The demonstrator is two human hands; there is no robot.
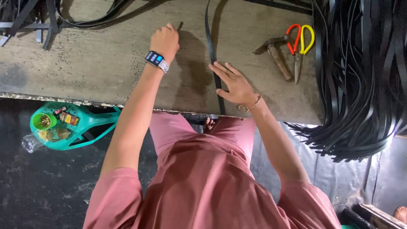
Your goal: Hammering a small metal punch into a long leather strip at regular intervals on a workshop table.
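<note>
Pressing flat with fingers spread, the right hand (234,85) pins a thin, limp black strap (213,55) to the surface (93,63), while the left hand (164,40) at upper centre is closed around a small dark tool (179,26).

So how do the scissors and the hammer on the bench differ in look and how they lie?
The scissors have bright loop handles, one orange and one yellow, while the hammer is dull brown and worn. The scissors lie almost straight, blades pointing toward the person; the hammer lies slanted, its head up by the scissors' handles. Both rest side by side on the workbench, untouched by either hand.
</note>
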